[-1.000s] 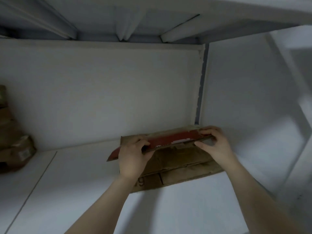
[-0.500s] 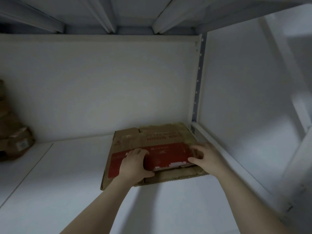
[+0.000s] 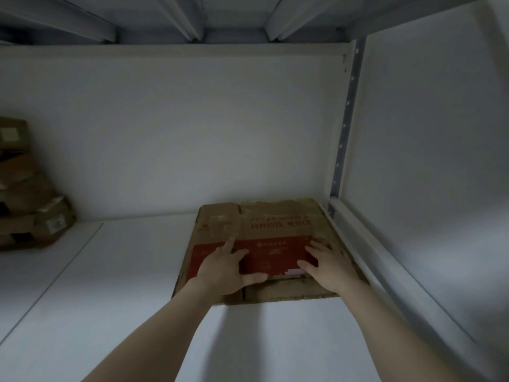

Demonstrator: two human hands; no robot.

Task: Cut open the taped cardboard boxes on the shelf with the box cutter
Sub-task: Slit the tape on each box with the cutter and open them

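Observation:
A flattened brown cardboard box (image 3: pixel 275 219) with a red printed panel lies on the white shelf (image 3: pixel 115 285), in its far right corner. My left hand (image 3: pixel 224 268) rests flat on the left part of the red panel, fingers spread, thumb pointing right. My right hand (image 3: pixel 329 267) presses flat on the panel's right part, fingers straight. Neither hand holds anything. No box cutter is in view.
A stack of brown taped cardboard boxes (image 3: pixel 27 199) stands at the far left of the shelf against the back wall. A white side wall with a perforated metal upright (image 3: pixel 343 133) closes the right side. Metal beams of the shelf above run overhead.
The cardboard, held tilted up on edge a second ago, has been laid flat on the shelf. Both hands went from gripping its edge to lying spread on top.

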